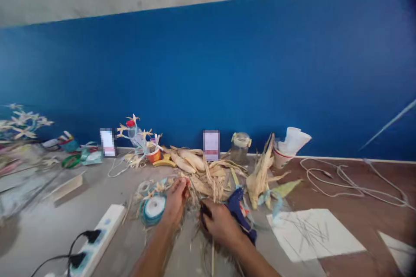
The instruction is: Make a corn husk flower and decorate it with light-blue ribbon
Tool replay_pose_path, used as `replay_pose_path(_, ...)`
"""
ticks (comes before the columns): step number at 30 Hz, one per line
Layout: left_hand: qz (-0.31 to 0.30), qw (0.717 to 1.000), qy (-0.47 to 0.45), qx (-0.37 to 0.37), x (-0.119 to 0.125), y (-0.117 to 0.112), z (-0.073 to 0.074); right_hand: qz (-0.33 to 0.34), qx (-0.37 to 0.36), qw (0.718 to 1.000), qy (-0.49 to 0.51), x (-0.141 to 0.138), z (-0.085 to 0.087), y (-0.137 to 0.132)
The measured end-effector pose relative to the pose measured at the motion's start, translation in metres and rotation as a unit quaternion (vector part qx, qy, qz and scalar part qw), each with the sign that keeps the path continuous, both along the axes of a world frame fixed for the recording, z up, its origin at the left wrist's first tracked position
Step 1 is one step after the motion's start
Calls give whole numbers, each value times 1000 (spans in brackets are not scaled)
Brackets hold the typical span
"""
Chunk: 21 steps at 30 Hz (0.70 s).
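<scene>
My left hand rests on the table with its fingers closed around pale dried corn husk strips, right beside a roll of teal ribbon. My right hand is closed on a small dark object that I cannot make out, held over the husk pile. A blue glue gun lies just right of that hand. Loose husks spread between and under both hands.
A white power strip with black plugs lies front left. White paper sheets sit at the right, white cord behind them. A glass jar, cups, a plastic bottle and husk flowers line the blue wall.
</scene>
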<state>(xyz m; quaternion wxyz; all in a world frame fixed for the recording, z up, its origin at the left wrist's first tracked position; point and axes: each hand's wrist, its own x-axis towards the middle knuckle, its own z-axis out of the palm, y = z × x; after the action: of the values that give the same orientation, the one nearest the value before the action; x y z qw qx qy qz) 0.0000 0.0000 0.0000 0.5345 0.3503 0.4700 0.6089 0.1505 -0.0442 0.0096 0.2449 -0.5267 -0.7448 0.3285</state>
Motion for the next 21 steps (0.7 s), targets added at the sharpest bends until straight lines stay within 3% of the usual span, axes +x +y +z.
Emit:
replay_pose_path(5,19,993,119,10,-4,5,-7,-100,23,994,30,4,-11,11)
replay_pose_path(8,49,967,250,30,-10,8,-13,-145,47,987,39,8,-13,15)
replay_pose_path(12,103,887,431,129,-17,11,-20,-169,67,983,21,12,-10,16)
replay_pose_path(14,92,849,495,162,-18,12,-23,-173,73,982,6,13,-9,15)
replay_pose_path(19,27,742,655,140,-13,8,-29,-183,74,979,-55,16,-7,15)
replay_pose_path(21,23,717,686,121,-11,6,-30,-192,57,976,-91,18,-7,17)
